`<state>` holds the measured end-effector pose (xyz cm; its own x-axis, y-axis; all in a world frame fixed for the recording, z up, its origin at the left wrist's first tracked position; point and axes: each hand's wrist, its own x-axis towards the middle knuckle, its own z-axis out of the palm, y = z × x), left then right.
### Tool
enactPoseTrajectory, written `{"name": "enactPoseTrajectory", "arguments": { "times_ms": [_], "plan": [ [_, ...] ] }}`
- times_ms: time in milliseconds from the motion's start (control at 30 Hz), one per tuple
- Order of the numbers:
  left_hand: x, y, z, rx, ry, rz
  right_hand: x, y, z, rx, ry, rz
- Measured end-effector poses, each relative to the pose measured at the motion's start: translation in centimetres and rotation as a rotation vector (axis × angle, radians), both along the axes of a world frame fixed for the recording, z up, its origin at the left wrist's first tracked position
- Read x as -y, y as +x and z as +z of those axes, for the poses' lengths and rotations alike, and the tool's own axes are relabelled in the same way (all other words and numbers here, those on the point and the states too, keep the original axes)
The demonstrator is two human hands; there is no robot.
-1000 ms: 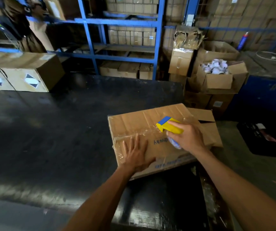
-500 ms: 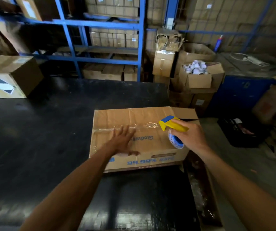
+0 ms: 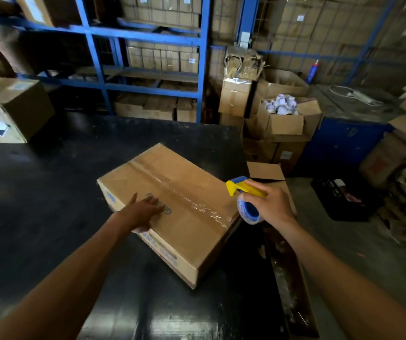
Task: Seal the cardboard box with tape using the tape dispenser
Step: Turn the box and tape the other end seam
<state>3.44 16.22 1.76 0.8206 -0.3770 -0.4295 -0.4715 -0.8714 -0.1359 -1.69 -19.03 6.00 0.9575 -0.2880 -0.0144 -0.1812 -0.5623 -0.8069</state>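
Your left hand [image 3: 143, 213] lies flat on the top of the cardboard box [image 3: 172, 212], fingers spread and pointing away from you, palm over the blue print near the box's near-left edge; it presses rather than grips, closed on nothing. Your right hand [image 3: 270, 204] is wrapped around the yellow handle of the tape dispenser [image 3: 244, 198], fingers curled shut over it, with the blue-cored roll of clear tape [image 3: 248, 212] hanging below your knuckles. The dispenser sits just off the box's right corner, beside the end of the clear tape strip [image 3: 179, 190] where the film is wrinkled; whether it touches the box there, you cannot tell. You have one box under your hands, one dispenser, and one strip running along the top seam. The box rests on the black table [image 3: 50, 192], turned at an angle: its long axis runs from far left to near right, and the strip follows that same line. The dispenser's blue-tipped nose points left, toward the box. A second, sealed carton [image 3: 8, 109] stands at the table's far left, well apart.
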Motion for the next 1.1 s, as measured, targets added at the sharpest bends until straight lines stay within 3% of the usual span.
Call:
{"name": "enactPoseTrajectory", "arguments": {
  "times_ms": [100, 200, 367, 633, 767, 900, 1100],
  "plan": [
    [6.2, -3.7, -1.3, -0.119, -0.265, 0.152, -2.1, 1.0, 0.2, 0.011, 0.048, -0.001],
    [11.2, -7.7, -4.3, -0.043, -0.401, 0.231, -4.0, 1.2, 0.3, 0.003, 0.104, 0.015],
    [10.8, -6.4, -3.7, 0.001, -0.332, 0.139, -5.0, 0.6, 0.6, 0.024, 0.086, 0.095],
    [-1.7, -1.5, -1.0, -0.268, -0.280, -0.054, -3.6, -1.0, 0.9, 0.072, 0.187, 0.090],
    [1.5, -3.5, -3.4, -0.135, -0.235, -0.034, -4.1, -0.8, 0.6, 0.058, 0.226, 0.100],
    [3.7, -5.5, -6.1, 0.091, -0.333, 0.005, -4.6, -0.6, -0.1, 0.063, 0.207, 0.162],
    [3.3, -5.1, -5.7, 0.079, -0.347, -0.032, -5.4, -1.2, -0.5, 0.069, 0.236, 0.242]
  ]
}}
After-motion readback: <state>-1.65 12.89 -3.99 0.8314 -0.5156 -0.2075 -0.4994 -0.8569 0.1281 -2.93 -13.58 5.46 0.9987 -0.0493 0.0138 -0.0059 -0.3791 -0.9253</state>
